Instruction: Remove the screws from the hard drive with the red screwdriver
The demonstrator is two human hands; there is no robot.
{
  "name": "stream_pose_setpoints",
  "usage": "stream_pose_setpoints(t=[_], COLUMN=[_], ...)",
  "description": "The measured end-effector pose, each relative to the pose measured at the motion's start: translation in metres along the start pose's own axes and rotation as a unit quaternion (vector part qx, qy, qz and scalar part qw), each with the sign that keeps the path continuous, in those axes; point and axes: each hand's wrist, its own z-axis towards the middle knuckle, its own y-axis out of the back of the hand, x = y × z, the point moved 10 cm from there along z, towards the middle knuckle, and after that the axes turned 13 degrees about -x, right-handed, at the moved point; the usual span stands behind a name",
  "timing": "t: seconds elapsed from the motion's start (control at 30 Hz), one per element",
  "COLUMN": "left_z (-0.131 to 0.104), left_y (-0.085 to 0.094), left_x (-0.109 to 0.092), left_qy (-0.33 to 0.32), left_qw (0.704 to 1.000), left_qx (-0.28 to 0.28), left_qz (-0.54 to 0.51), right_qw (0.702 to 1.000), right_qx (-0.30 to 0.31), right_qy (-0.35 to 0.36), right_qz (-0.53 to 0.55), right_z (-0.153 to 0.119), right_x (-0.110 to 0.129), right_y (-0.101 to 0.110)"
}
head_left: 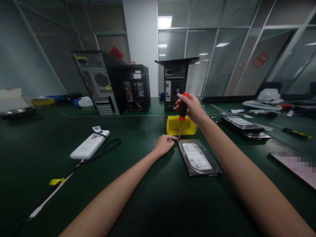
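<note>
A hard drive (197, 157) with a white label lies flat on the dark green table. My right hand (191, 106) is closed around the red and black handle of a screwdriver (182, 110), held nearly upright. Its tip meets the far left corner of the drive; any screw there is too small to make out. Beside that corner rests my left hand (165, 144), index finger stretched out to the tip and the other fingers loosely curled. Just behind the drive sits a yellow bin (174, 126), partly hidden by the screwdriver and my right hand.
Computer cases (101, 82) stand along the back. On the left lies a white power bank (90, 144) with a cable. To the right are stacked hard drives (240, 123), another screwdriver (296, 132) and a pinkish flat panel (291, 166).
</note>
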Motion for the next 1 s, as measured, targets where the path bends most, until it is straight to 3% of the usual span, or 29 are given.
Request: stream_pose_setpoints(t=[0.47, 0.7, 1.0], left_z=[0.0, 0.001, -0.002], left_y=[-0.001, 0.004, 0.008], left_x=[-0.001, -0.005, -0.008], left_qy=[-0.013, -0.034, -0.031], left_qw=[1.0, 0.998, 0.998], left_qx=[0.001, -0.023, -0.035], left_qz=[-0.006, -0.036, -0.043], right_qw=[0.998, 0.999, 0.998], right_qx=[-0.014, -0.003, -0.022], right_qy=[0.038, -0.029, 0.047], right_qz=[-0.057, -0.024, -0.029], right_z=[0.004, 0.007, 0.009], right_x=[0.002, -0.005, 0.005], right_y=[0.008, 0.008, 0.012])
